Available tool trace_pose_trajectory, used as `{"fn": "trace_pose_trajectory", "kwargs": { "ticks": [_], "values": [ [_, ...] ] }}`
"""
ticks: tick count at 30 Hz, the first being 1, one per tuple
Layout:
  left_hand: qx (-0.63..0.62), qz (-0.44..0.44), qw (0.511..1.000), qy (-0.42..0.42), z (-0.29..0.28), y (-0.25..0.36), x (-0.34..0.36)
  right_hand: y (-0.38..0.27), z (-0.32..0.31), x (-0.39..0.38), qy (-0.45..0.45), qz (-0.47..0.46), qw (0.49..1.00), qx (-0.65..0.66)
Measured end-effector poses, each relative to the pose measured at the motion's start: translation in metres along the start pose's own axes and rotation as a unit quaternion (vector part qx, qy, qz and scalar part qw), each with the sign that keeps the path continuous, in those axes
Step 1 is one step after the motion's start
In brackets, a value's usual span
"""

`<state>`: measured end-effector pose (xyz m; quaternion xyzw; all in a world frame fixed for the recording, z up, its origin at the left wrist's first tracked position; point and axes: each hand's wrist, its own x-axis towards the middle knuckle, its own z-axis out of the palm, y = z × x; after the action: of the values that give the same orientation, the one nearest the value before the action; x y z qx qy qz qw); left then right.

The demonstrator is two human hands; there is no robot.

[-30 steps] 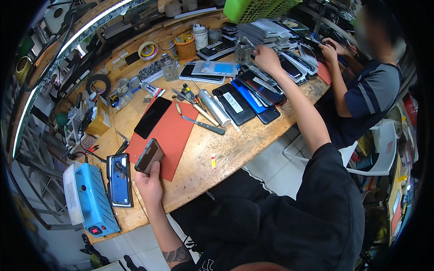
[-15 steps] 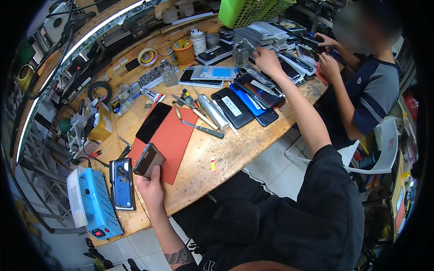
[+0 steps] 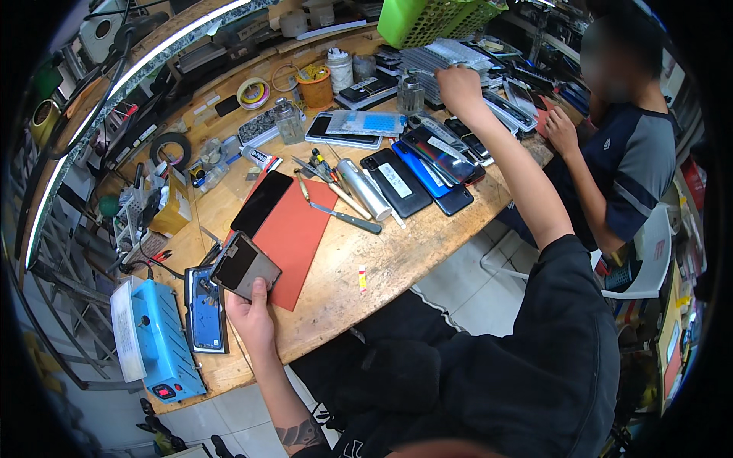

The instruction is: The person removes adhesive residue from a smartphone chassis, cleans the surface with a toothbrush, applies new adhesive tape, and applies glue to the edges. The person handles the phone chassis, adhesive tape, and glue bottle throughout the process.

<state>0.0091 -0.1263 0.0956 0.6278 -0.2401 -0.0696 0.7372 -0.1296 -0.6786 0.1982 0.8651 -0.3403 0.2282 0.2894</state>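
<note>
My left hand (image 3: 253,320) grips a phone (image 3: 247,267) with a dark, brownish face, its thumb pressed on the near edge. The phone is tilted over the left side of a red mat (image 3: 301,229). A black-faced phone (image 3: 261,202) lies partly on that mat's upper left. Far across the bench, my right hand (image 3: 460,90) is closed at a stack of clear plastic sleeves (image 3: 443,61), just right of a glass dispenser bottle (image 3: 410,93). Whatever its fingers hold is hidden.
Several phones (image 3: 397,183) lie right of a silver cylinder (image 3: 364,191) and a dark-handled spatula (image 3: 357,222). A blue machine (image 3: 160,343) stands at left beside a boxed blue phone part (image 3: 206,317). A co-worker (image 3: 622,153) sits at right; a green basket (image 3: 435,23) hangs above.
My right hand has moved right, from beside the glass bottle to the plastic sleeves. The phone in my left hand has turned, its face showing more. The co-worker has leaned away rightward.
</note>
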Motion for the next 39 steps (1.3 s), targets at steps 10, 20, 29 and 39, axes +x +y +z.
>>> {"fn": "trace_pose_trajectory", "kwargs": {
  "ticks": [10, 20, 29, 39],
  "values": [
    [-0.033, -0.047, 0.998, -0.024, -0.001, 0.016, 0.001, -0.010, -0.036, -0.055, -0.124, 0.192, 0.791, 0.568],
    [-0.084, -0.141, 0.983, -0.086, 0.001, 0.033, -0.021, -0.212, -0.159, -0.171, -0.075, -0.176, 0.793, 0.578],
    [-0.089, -0.216, 0.965, -0.123, -0.003, 0.039, -0.012, -0.254, -0.169, -0.171, -0.095, -0.272, 0.828, 0.481],
    [-0.101, -0.175, 0.970, -0.133, -0.002, 0.035, -0.013, -0.238, -0.186, -0.166, -0.119, -0.237, 0.863, 0.429]
  ]
}}
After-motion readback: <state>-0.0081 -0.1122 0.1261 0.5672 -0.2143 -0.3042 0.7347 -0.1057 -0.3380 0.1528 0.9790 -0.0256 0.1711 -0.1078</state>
